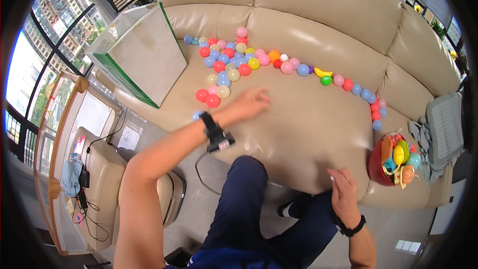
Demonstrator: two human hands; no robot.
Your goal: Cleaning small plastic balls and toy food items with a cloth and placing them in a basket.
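Note:
My left hand (251, 103) is over the beige leather sofa seat (295, 119), blurred, with its fingers curled and nothing visible in them. Just left of it are two red plastic balls (207, 98) and a cream ball (223, 91). Past them, a cluster of blue, pink, red and cream balls (224, 59) lies near the backrest. A curved row runs right from it, including a toy banana (323, 73) and a green ball (326, 80). My right hand (344, 190) hangs by the seat's front edge above my knee, fingers bent; a small white spot shows at a fingertip.
A large white box with green edges (149, 56) stands on the sofa's left end. At right sits a red bowl (375, 160) heaped with toy food, beside a grey cushion (444, 127). Cables (87, 209) lie on a beige seat at lower left. One blue ball (197, 115) rests near my left wrist.

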